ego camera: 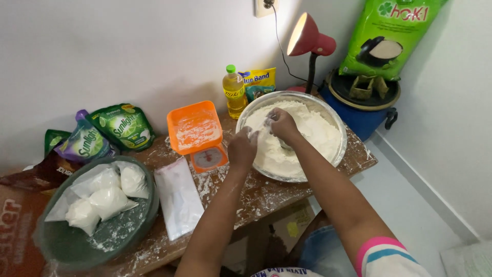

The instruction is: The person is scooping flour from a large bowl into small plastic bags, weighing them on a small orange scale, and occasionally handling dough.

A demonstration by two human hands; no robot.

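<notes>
A large metal bowl full of white flour stands on the right part of a small wooden table. My left hand is at the bowl's left rim, fingers closed on a thin clear plastic bag that is hard to make out. My right hand is over the flour, gripping what looks like a metal scoop half hidden under the hand. Both hands are dusted with flour and almost touch each other.
An orange kitchen scale stands left of the bowl. A flat stack of plastic bags lies in front of it. A green basin holds filled flour bags. Soap pouches, an oil bottle, a red lamp line the wall.
</notes>
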